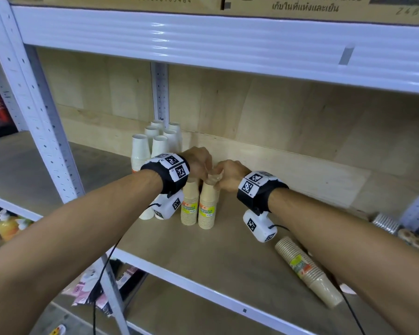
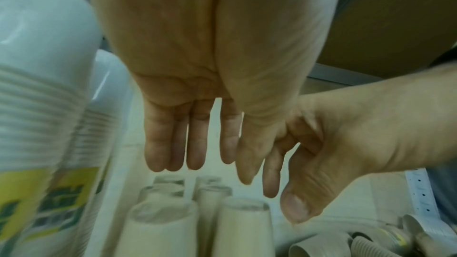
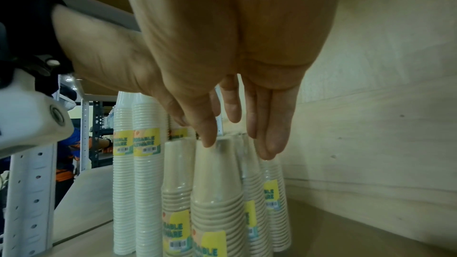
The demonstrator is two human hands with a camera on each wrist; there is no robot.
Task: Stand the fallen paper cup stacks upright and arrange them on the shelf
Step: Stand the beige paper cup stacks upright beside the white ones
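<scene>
Cup stacks [image 1: 207, 204] upright on plywood shelf [image 1: 228, 257]; one stack [image 1: 309, 270] fallen; both hands' grip relaxed, fingers straight.

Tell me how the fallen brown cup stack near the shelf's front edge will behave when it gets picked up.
The fallen brown cup stack lies on its side, tapered and round, so it would probably roll in a curve if nudged. Nested paper cups likely make it light. The stack might flex if lifted by one end.

Glossy white metal shelf frame [image 1: 203, 42], matt wood board [image 1: 228, 257], paper cup stacks [image 1: 207, 206].
</scene>
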